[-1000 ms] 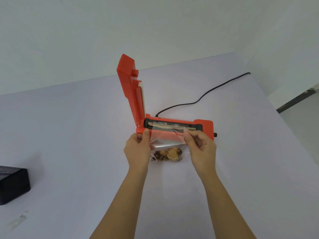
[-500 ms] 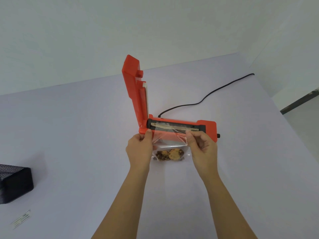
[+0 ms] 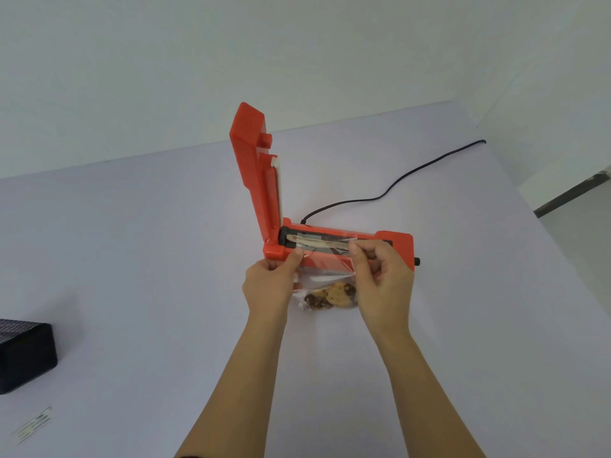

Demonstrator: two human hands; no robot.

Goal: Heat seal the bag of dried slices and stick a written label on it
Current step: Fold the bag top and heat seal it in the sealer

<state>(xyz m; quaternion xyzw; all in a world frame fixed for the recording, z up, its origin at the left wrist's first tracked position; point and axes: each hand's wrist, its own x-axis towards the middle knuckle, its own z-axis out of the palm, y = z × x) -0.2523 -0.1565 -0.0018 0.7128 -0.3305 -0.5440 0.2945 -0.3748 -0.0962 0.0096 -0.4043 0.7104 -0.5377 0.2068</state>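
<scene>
A wide white table (image 3: 132, 259) carries an orange plastic heat sealer (image 3: 400, 243), its hinged arm raised upright at the left end. The left hand (image 3: 267, 285) and right hand (image 3: 383, 285) each pinch a top corner of a clear plastic bag (image 3: 325, 264) between thumb and curled fingers, holding its open mouth over the sealer's strip. A black box (image 3: 23, 355) sits at the left edge. A thin black cord (image 3: 396, 183) trails from behind the sealer. Brown dried slices (image 3: 332, 296) lie in the bag's bottom, between the wrists. A small printed label strip (image 3: 33, 426) lies near the box.
</scene>
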